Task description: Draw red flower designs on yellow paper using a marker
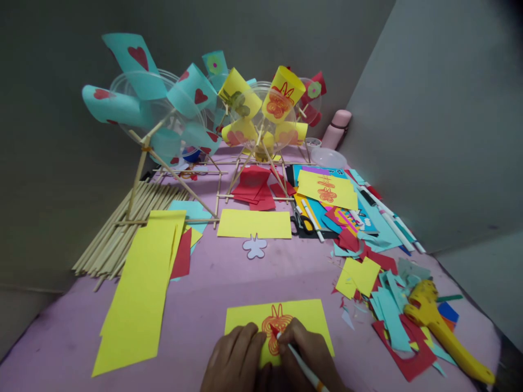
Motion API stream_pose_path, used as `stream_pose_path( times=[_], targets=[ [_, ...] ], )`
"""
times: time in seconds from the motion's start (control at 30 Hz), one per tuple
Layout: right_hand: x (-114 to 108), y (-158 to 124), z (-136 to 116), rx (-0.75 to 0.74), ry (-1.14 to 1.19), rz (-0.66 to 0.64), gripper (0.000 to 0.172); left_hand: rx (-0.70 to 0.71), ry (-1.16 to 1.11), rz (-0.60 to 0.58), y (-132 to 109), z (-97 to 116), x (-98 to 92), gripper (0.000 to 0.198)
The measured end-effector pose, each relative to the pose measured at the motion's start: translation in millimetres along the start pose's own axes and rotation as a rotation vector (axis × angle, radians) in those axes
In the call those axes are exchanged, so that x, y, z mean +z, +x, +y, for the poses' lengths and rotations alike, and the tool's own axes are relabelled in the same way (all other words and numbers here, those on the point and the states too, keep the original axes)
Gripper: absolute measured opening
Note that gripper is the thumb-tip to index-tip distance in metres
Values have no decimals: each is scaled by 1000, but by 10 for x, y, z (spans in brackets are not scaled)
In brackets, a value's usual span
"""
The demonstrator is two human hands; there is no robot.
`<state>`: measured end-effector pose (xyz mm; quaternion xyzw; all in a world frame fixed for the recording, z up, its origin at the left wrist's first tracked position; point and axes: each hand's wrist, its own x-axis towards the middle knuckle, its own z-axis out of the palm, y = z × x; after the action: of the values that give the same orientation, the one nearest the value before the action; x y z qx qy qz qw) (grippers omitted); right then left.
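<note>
A yellow sheet of paper (321, 321) lies at the front of the table, bearing a butterfly drawing (275, 310) in red-orange lines. In my right hand (310, 348) is a white felt-tip marker (304, 367), its red tip touching the drawing. My left hand (235, 354) rests with fingers outstretched on the left part of that sheet, beside the drawing. Further back lies a pale butterfly cutout (255, 247), and beyond it another yellow strip (254, 224).
Long yellow strips (137, 294) and bamboo sticks (126, 228) lie left. At right are paper scraps (390, 310), a yellow glue gun (445, 337), scissors (303, 220) and several markers (398, 226). Stick-framed wheels with blue (143, 109) and yellow paper (284, 95) stand behind.
</note>
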<state>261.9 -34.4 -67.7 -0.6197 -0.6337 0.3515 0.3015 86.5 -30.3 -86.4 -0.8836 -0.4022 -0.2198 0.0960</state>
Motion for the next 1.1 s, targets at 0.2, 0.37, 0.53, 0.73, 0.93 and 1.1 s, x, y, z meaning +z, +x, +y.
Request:
stream_pose_path(
  times=[0.2,0.37,0.53,0.73,0.93,1.1],
  targets=[
    [11,-4,32,-29,1,8,19,2,-8,11,10,-2,5,25],
    [18,-9,34,-86,21,47,18,2,-1,21,3,-9,6,25],
    [12,-54,53,-14,70,74,18,2,-8,-22,-37,-2,7,25],
    [-97,-147,126,76,176,249,20,-1,-8,-32,-71,-25,35,26],
    [-131,-116,80,98,195,228,17,-3,-17,-29,-46,-23,33,28],
    [-128,-94,63,69,152,176,19,-9,-35,-64,-28,-21,4,30]
  ],
)
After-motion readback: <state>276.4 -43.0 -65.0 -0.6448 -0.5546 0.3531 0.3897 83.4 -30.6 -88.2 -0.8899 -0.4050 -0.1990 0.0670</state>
